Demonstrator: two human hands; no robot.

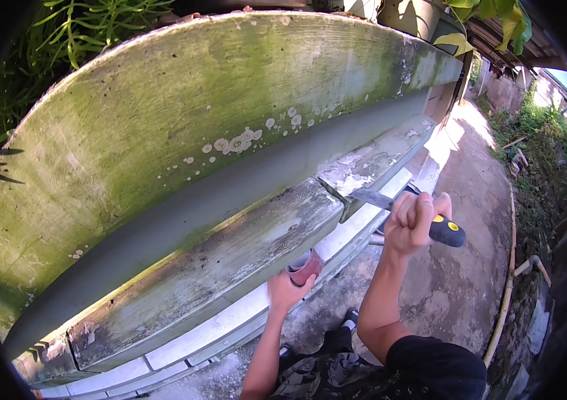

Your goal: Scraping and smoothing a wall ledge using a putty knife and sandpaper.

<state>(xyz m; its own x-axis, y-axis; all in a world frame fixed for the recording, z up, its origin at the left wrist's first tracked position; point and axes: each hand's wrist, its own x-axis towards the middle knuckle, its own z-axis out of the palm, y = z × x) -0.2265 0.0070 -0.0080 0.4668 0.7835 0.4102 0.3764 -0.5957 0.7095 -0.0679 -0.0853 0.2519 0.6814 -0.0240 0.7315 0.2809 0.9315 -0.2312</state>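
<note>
At the joint [335,191] in the stained ledge [220,257], the scraper [375,199] is held with its tip by the front edge, its handle wrapped in the tightly closed right hand [414,220]; whether the blade touches cannot be told. Just beside the ledge's front, a curled red sheet [305,268], probably sandpaper, is gripped in the partly closed left hand [285,289], some fingers hidden. For what seems to be scraping, the blade is best laid low against the flaking patch [349,179], with short strokes made away from the joint so that no corner is caught. Pressure should be kept light to avoid gouging, and the left hand kept clear of the blade's path.
</note>
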